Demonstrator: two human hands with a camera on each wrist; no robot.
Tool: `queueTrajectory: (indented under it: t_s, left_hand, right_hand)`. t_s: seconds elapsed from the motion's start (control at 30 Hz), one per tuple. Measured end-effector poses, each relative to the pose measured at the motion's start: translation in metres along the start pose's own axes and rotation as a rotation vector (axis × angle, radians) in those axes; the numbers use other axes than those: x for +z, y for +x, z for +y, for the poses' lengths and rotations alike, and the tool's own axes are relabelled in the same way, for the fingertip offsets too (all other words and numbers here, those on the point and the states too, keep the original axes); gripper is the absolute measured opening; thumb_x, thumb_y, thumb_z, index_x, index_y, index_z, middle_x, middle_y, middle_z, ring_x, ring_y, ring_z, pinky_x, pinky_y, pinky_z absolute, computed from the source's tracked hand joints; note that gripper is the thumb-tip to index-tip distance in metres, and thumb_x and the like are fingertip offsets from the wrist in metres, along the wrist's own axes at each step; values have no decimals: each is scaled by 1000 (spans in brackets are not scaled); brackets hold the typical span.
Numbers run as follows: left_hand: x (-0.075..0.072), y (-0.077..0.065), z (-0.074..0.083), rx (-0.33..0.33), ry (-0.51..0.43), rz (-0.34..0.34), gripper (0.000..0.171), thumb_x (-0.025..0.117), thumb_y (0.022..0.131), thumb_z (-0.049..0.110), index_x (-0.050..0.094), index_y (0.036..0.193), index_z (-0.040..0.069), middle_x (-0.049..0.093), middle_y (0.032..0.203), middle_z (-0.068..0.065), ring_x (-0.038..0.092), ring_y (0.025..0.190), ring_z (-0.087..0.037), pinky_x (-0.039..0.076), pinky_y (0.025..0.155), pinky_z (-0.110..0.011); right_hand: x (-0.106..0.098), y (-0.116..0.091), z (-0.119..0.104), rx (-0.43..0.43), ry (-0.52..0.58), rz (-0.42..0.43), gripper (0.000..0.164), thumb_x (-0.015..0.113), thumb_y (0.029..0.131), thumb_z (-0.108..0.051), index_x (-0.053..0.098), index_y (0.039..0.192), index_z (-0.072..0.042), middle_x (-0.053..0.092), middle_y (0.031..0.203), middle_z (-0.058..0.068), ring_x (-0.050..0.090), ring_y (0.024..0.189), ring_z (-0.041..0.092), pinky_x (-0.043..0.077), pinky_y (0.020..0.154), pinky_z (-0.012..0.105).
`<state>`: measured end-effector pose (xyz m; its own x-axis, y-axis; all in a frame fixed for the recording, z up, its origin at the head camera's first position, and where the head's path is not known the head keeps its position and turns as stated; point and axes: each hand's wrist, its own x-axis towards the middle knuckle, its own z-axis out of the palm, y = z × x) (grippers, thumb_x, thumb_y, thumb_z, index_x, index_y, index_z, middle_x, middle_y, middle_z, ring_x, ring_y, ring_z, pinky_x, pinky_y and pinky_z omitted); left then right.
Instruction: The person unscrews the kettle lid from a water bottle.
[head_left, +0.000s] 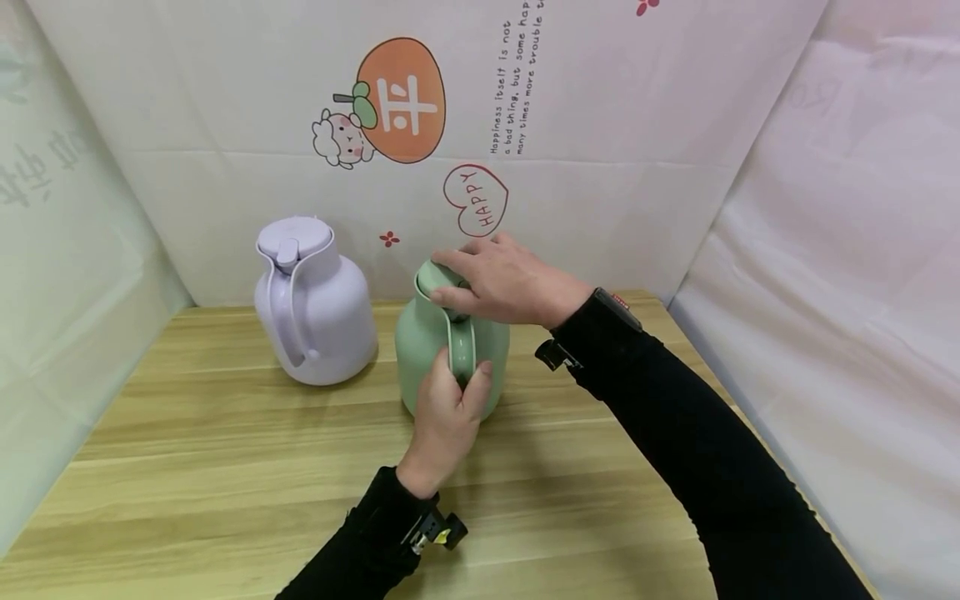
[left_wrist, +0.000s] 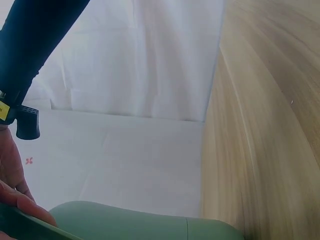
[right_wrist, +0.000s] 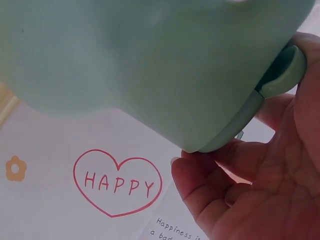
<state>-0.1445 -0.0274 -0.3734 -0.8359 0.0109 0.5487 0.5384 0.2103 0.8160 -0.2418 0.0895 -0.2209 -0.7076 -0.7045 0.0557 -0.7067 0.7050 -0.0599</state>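
Observation:
A pale green thermos jug (head_left: 420, 354) stands on the wooden table, its handle (head_left: 462, 343) facing me. My left hand (head_left: 444, 421) grips the lower part of that handle, thumb on its right side. From the right, my right hand (head_left: 513, 283) reaches over the jug's top and holds the lid (head_left: 433, 279), thumb at the near side and fingers at the far side. In the right wrist view, fingertips (right_wrist: 197, 172) bend against the edge of the lid (right_wrist: 237, 122), beside its raised tab (right_wrist: 285, 72). The palm hides part of the lid in the head view.
A lilac thermos jug (head_left: 337, 317) with its lid on stands to the left of the green one. Behind both hangs a printed white cloth (head_left: 600, 192), with white cloth sides left and right. The wooden table (head_left: 225, 467) extends toward me.

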Motion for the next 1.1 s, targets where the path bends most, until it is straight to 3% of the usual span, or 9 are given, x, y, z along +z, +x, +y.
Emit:
queueTrajectory:
  t_s: [0.17, 0.37, 0.47, 0.6, 0.77, 0.9, 1.1]
  left_hand:
    - [0, -1, -1, -15, -8, 1, 21, 56, 107, 19, 44, 95, 7, 30, 69, 3, 27, 57, -8, 29, 58, -25]
    - [1, -2, -1, -24, 1, 9, 25, 55, 109, 21, 41, 93, 8, 29, 70, 2, 25, 59, -8, 28, 61, -27]
    - [2, -3, -2, -19, 7, 11, 25, 55, 109, 20, 40, 92, 8, 28, 71, 2, 24, 60, -7, 28, 62, -27]
    - [2, -3, -2, -17, -3, 6, 25, 53, 109, 19, 40, 91, 8, 28, 69, 3, 24, 58, -7, 27, 60, -26]
    - [2, -3, -1, -8, 6, 18, 26, 53, 108, 18, 39, 89, 9, 28, 67, 3, 22, 56, -6, 26, 58, -25]
    - [2, -3, -2, 7, 5, 18, 26, 53, 108, 16, 39, 87, 10, 27, 66, 4, 21, 55, -6, 26, 58, -25]
    - [2, -3, -2, -7, -18, 8, 25, 54, 107, 15, 39, 89, 10, 28, 66, 4, 22, 55, -6, 26, 57, -24]
  right_hand:
    - [-1, 1, 2, -30, -17, -7, 62, 50, 108, -52, 47, 156, -13, 61, 143, 14, 49, 139, 29, 30, 119, 48]
    - [-1, 1, -1, 0, -22, -18, 63, 49, 107, -55, 47, 157, -15, 60, 144, 14, 49, 138, 31, 32, 119, 48]
    - [0, 0, -4, 11, -26, 18, 62, 51, 107, -54, 51, 154, -14, 64, 139, 14, 55, 130, 32, 41, 112, 47]
    - [1, -1, -12, 47, -66, 109, 57, 56, 103, -56, 62, 142, -15, 70, 111, 8, 64, 98, 29, 52, 84, 40]
    - [0, -3, -26, 155, -145, 207, 51, 56, 98, -66, 66, 104, -16, 53, 73, 0, 55, 67, 21, 40, 55, 34]
    - [1, -2, -36, 235, -221, 250, 57, 53, 99, -68, 50, 78, -15, 33, 60, -2, 42, 53, 18, 27, 46, 31]
    - [5, 0, -40, 293, -265, 224, 60, 49, 100, -70, 47, 76, -16, 28, 59, -3, 38, 50, 17, 26, 45, 30]
